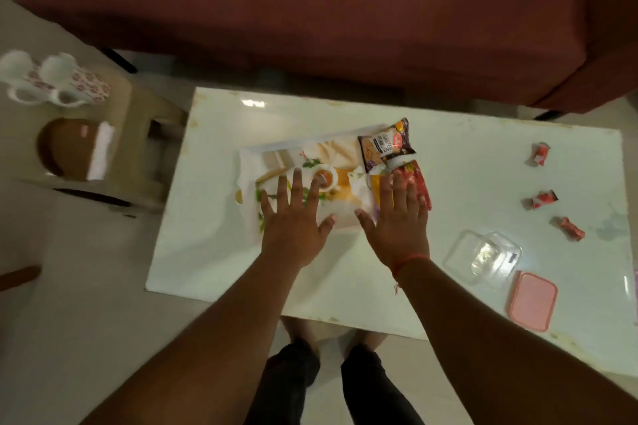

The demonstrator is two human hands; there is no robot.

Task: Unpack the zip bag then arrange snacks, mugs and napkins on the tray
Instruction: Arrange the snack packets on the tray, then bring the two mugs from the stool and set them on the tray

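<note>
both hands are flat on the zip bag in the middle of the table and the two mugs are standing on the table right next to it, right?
Not quite. The head view shows both hands, left and right, spread open over the zip bag mid-table, though contact is hard to confirm. The two mugs are not on the table: they sit on the stool to its left.

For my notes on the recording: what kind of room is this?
Probably a living room at home: a dark red sofa stands behind a low white table, and two floral mugs rest on a small stool beside it.

Both hands [293, 228] [397, 228] flat, fingers [296, 183] spread
</note>
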